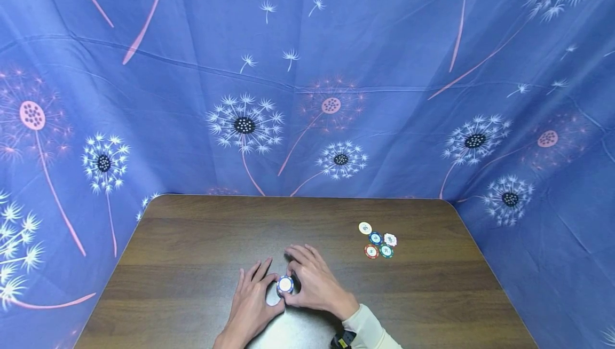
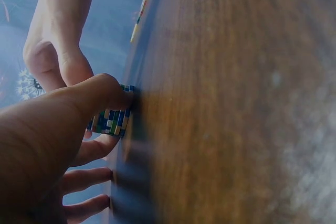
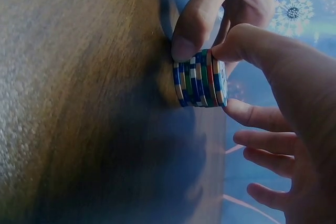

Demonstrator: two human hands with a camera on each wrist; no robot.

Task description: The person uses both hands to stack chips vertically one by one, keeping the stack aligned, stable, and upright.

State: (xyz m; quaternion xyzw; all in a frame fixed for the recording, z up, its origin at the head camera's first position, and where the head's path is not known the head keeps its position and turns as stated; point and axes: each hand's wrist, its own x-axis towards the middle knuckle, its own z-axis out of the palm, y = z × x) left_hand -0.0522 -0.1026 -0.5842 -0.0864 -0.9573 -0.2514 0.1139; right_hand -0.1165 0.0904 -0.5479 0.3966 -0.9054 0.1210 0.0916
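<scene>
A short stack of poker chips (image 1: 285, 284) stands on the table between the two hands, with a blue-edged white chip on top. Blue, green, white and red edges show along the stack (image 3: 197, 85) in the right wrist view. The left hand (image 1: 252, 301) grips its lower part between thumb and index finger, the other fingers spread. From the opposite side, the right hand (image 1: 316, 282) pinches the upper chips with thumb and index finger. In the left wrist view, the left thumb covers part of the stack (image 2: 113, 121).
Several loose poker chips lie in a cluster at the right of the wooden table (image 1: 192, 242): a white chip (image 1: 365, 228), a red chip (image 1: 371, 251) and a green chip (image 1: 386, 251) among them. A blue dandelion-print cloth (image 1: 384, 45) hangs behind the table and along its sides.
</scene>
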